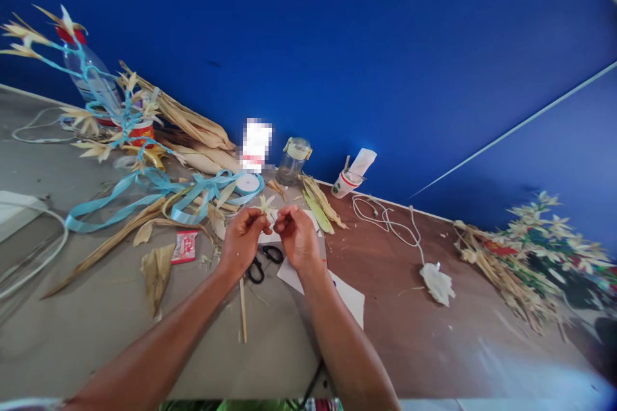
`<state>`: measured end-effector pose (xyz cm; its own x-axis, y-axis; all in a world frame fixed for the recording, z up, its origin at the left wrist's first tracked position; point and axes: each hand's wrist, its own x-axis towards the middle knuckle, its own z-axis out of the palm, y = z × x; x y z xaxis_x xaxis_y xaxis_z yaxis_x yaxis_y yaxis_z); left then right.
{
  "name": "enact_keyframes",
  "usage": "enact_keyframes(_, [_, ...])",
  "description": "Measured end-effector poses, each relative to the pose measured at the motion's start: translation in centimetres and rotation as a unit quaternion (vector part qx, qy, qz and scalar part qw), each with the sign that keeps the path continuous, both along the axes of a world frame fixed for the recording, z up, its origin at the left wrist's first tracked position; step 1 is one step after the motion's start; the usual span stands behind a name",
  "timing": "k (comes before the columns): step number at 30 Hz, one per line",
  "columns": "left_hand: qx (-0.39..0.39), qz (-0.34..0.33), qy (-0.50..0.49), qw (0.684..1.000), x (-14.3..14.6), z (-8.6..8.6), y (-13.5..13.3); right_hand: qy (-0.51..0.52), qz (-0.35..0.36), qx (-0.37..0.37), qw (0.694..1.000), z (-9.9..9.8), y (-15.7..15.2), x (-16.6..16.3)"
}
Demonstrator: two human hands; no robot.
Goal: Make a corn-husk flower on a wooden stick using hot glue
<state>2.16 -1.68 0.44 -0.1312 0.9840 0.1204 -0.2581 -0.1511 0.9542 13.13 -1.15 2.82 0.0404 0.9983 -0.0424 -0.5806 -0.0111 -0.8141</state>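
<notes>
My left hand [242, 239] and my right hand [296, 236] meet over the middle of the table, fingers pinched together. Between them is a small pale husk flower [266, 205] that both hands hold. Black scissors [263, 262] lie on the table right under the hands, on a white sheet of paper [348, 296]. A thin wooden stick [243, 311] lies below my left wrist.
Light blue ribbon [144, 189] and its spool [247, 183] trail across the left, among dried corn husks [193, 125]. A glass jar [292, 160], a paper cup [344, 183], a white cable [390, 221] and a husk-flower bundle [530, 257] sit along the blue wall.
</notes>
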Motion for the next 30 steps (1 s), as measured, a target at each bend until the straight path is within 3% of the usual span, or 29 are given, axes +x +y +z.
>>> enact_keyframes(3, [0.007, -0.001, 0.018, 1.000, 0.1, 0.1, 0.0, 0.009, 0.041, -0.014, 0.999, 0.1, -0.2, -0.6])
enact_keyframes(24, [0.068, -0.035, 0.113, 0.991, 0.0, -0.4, -0.2, -0.047, 0.109, -0.014, 0.993, 1.3, 0.0, 1.4])
enact_keyframes(30, [0.072, -0.051, 0.125, 0.988, -0.2, -0.9, 0.0, -0.016, 0.130, -0.005, 0.991, 1.2, 0.5, 2.4])
